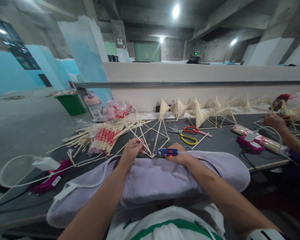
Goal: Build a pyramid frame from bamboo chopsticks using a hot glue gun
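Head view shows a thin, pale, angular, open stick frame [157, 135].

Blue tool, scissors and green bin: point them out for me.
Blue tool [167, 152], head view: on its body.
Scissors [178, 130], head view: on the blades, near the handles.
Green bin [71, 104], head view: on its outer wall.

Workshop in a bare concrete hall. Concrete beams [222, 20] are running overhead; lamps [176, 11] are shining. Pale blue paint is covering a pillar [78, 50]. Green bin [71, 104] is standing on grey floor [7, 110]. Long dark worktop [220, 143] is running along a low partition [190, 71], carrying stick frames [196, 115], bundled sticks [106, 138], scissors [182, 130] and power strips [250, 145]. Second person's arm [293, 140] is reaching in at right.
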{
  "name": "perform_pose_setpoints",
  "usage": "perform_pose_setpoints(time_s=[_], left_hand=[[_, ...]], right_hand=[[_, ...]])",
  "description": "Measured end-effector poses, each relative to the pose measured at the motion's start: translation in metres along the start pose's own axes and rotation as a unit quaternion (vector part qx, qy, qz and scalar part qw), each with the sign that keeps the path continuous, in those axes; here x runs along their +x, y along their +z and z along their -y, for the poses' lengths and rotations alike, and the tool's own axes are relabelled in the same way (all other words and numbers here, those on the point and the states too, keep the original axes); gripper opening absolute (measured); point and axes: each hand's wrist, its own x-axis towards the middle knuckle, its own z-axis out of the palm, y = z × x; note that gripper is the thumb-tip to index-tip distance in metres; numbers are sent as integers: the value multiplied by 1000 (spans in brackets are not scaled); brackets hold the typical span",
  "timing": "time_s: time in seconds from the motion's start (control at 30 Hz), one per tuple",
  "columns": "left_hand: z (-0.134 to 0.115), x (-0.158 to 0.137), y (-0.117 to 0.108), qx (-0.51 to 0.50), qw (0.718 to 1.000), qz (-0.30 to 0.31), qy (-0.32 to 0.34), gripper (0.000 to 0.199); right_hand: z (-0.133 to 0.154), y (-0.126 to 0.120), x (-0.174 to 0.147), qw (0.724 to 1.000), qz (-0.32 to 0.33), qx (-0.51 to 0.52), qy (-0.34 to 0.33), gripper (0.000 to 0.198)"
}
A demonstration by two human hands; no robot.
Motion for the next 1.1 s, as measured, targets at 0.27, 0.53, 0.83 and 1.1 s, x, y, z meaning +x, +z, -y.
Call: perform_pose_setpoints(time_s=[0.27,0.53,0.83,1.1], left_hand=[[-1,-1,0,-11,1000,4,-5,30],[-1,-1,0,-22,1000,-19,-4,31],[3,0,-1,-10,999,-36,-12,34],[4,0,1,21,1000,-17,-11,31]], right_hand=[[-1,2,1,1000,7,8,16,22],[-4,-3,-9,996,18,81,10,16],[-3,-12,-13,988,-23,141,-51,9],[-3,-11,-12,990,-35,130,-37,10]])
